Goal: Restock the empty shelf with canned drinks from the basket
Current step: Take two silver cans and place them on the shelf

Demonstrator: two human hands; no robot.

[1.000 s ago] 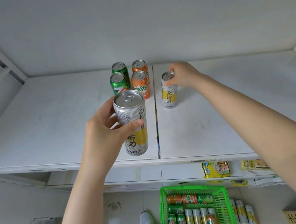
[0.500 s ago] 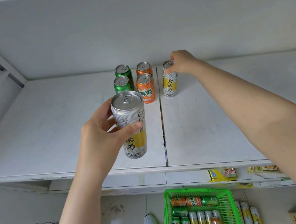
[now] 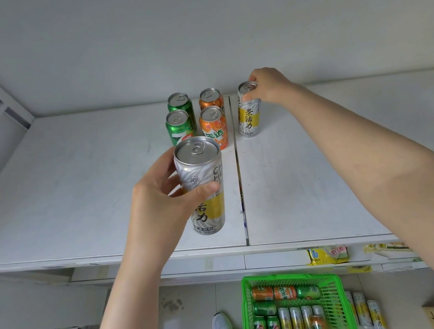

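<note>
Silver-yellow can [image 3: 249, 118] stands on the shelf [image 3: 79, 192] right of the orange cans [image 3: 213, 128], right grip [image 3: 269, 86] pinching its top; left grip [image 3: 159, 210] holds a second can [image 3: 202, 165] in front; a bump could tip them.

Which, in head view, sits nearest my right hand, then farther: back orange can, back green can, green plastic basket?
1. Back orange can, just left of right hand.
2. Back green can, farther left.
3. Green plastic basket, on the floor.

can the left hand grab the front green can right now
Probably not yet: the left hand grips a tall can, so its fingers are full. The way itself looks free: the front green can stands just beyond, nothing between.
</note>
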